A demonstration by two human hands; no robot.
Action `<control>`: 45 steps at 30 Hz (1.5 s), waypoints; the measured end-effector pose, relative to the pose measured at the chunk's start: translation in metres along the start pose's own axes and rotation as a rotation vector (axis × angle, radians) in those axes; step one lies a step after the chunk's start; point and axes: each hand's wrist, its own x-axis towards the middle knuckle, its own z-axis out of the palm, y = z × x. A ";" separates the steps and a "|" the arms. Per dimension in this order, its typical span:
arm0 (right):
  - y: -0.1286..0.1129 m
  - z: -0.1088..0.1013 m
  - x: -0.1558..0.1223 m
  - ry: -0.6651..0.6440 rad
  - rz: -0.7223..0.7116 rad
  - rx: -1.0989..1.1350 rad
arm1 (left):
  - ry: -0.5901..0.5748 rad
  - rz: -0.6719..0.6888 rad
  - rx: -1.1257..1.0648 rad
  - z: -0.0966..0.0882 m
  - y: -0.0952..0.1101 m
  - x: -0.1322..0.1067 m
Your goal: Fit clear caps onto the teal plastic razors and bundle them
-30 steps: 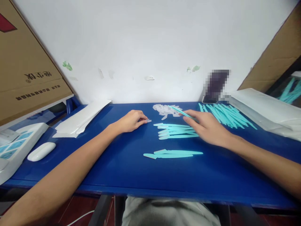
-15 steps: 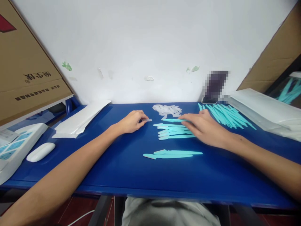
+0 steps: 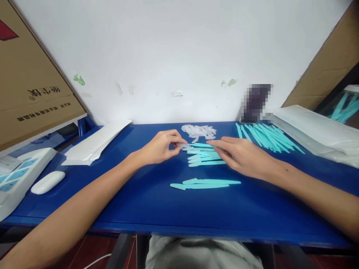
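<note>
My left hand (image 3: 165,147) pinches a small translucent blade cap (image 3: 183,145) between thumb and fingers. A teal eyebrow razor (image 3: 200,145) lies in the closed fingers of my right hand (image 3: 238,151), its blade end pointing left. Cap and razor tip meet between the hands; how far the cap sits over the blade I cannot tell. Just below are several razors (image 3: 206,163) with pale caps on their left ends, partly hidden by my right hand. Nearer the front edge lie two razors (image 3: 209,182) side by side. Behind the hands is a heap of loose caps (image 3: 199,131).
A pile of teal razors (image 3: 270,138) lies at the back right, beside a plastic-wrapped white stack (image 3: 316,130). White sheets (image 3: 94,145), a white mouse (image 3: 48,182) and a white device with blue panels (image 3: 25,172) stand left on the blue table (image 3: 146,205). A wall rises behind.
My left hand has moved right with the cap, and the razor in my right hand has shifted slightly left. The gap between cap and razor tip has closed.
</note>
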 end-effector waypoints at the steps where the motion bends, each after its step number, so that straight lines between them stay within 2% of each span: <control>1: 0.000 0.000 0.000 0.000 -0.008 -0.022 | 0.003 -0.003 -0.011 0.000 0.000 0.000; 7: 0.003 0.002 -0.001 -0.026 -0.048 -0.117 | 0.043 -0.008 -0.066 0.000 0.003 0.001; 19: -0.002 0.007 0.000 -0.025 -0.003 -0.054 | 0.061 0.009 -0.091 0.011 0.010 0.001; 31: -0.010 0.003 -0.001 -0.099 0.014 -0.072 | 0.064 0.142 -0.004 0.017 0.013 -0.002; 37: -0.013 0.001 -0.002 -0.049 0.007 -0.131 | 0.177 0.163 -0.011 0.021 0.018 -0.003; 41: -0.013 0.001 -0.002 -0.011 -0.029 -0.080 | 0.222 0.175 -0.017 0.020 0.022 -0.002; 45: -0.013 0.001 -0.001 0.070 -0.092 0.002 | 0.364 0.071 -0.146 0.022 0.031 0.000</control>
